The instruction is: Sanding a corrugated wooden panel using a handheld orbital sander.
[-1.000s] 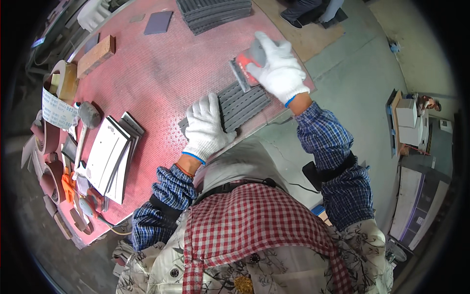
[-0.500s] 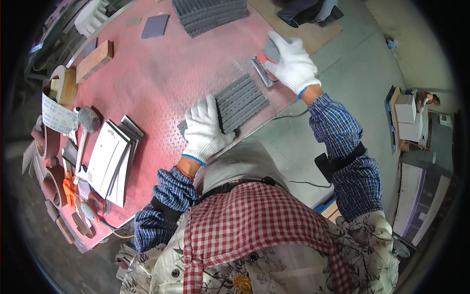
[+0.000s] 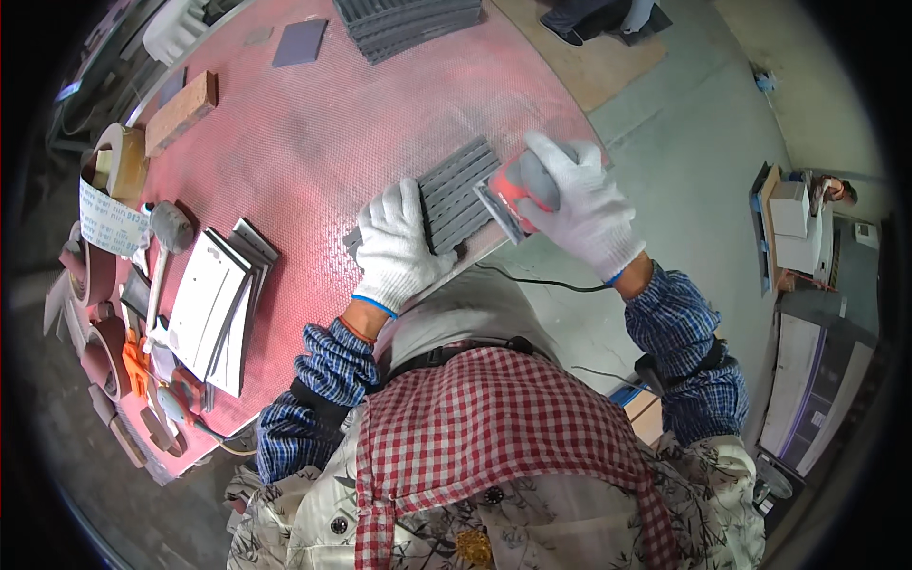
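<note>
At the far left edge of the red table (image 3: 313, 142), one roll of tape (image 3: 119, 161), one strip of paper (image 3: 112, 220) and one grey-headed brush (image 3: 169, 228) are seen, with a wooden block (image 3: 180, 112) behind them. Just to the right, one fanned stack of white and grey panels (image 3: 217, 302) is laid near the table's front edge. A broad stretch of bare red surface is left open between this stack and the hands.

The left hand (image 3: 399, 249), in a white glove, is pressed flat and spread on the near end of one grey ribbed panel (image 3: 461, 188), which is set at the table's right-hand front corner, touching the edge. Just to its right, one red and grey power sander (image 3: 511, 195) is gripped from above by the gloved right hand (image 3: 579, 204), fingers curled closed around its body; its pad is held at the panel's right edge, overhanging the table. One black cord (image 3: 546, 281) is trailed beneath it over the concrete floor (image 3: 684, 152).

At the table's far edge, one small grey square (image 3: 300, 43) and one pile of ribbed panels (image 3: 408, 21) are seen, well apart from the hands.
</note>
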Demonstrator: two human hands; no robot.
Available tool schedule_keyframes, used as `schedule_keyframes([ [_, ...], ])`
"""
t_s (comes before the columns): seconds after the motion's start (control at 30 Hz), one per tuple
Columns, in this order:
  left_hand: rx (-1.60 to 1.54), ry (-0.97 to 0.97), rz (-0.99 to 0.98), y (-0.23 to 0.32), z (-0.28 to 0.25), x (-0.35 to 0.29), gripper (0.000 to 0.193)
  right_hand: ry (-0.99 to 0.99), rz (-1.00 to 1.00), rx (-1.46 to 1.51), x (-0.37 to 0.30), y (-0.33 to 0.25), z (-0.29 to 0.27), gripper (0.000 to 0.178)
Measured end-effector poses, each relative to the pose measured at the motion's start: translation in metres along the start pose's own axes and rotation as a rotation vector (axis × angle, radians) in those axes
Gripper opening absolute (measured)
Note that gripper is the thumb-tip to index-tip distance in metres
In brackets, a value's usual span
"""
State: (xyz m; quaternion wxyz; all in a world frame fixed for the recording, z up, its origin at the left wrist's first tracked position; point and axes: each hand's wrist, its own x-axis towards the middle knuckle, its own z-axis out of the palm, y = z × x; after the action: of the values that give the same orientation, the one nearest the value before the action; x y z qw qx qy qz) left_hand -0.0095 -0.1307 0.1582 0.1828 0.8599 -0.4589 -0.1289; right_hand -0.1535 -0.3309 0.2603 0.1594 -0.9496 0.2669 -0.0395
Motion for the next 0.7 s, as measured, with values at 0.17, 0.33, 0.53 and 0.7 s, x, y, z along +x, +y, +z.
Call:
schedule_keyframes([
  [0.17,0.036,-0.065,-0.047,0.006,-0.007,0.005,0.122,0.0,0.116,-0.015,0.007,0.009,-0.004,0.072],
  [0.33,0.059,-0.026,-0.022,0.004,-0.004,0.001,0.121,-0.008,0.087,-0.044,-0.005,0.002,-0.002,0.073],
  [0.53,0.047,-0.044,-0.029,0.004,-0.004,0.002,0.123,-0.041,0.01,0.059,-0.015,0.007,-0.011,0.07],
  [0.7,0.08,-0.003,-0.002,0.002,0.003,0.001,0.125,0.067,0.084,-0.081,-0.006,0.035,-0.016,0.071],
])
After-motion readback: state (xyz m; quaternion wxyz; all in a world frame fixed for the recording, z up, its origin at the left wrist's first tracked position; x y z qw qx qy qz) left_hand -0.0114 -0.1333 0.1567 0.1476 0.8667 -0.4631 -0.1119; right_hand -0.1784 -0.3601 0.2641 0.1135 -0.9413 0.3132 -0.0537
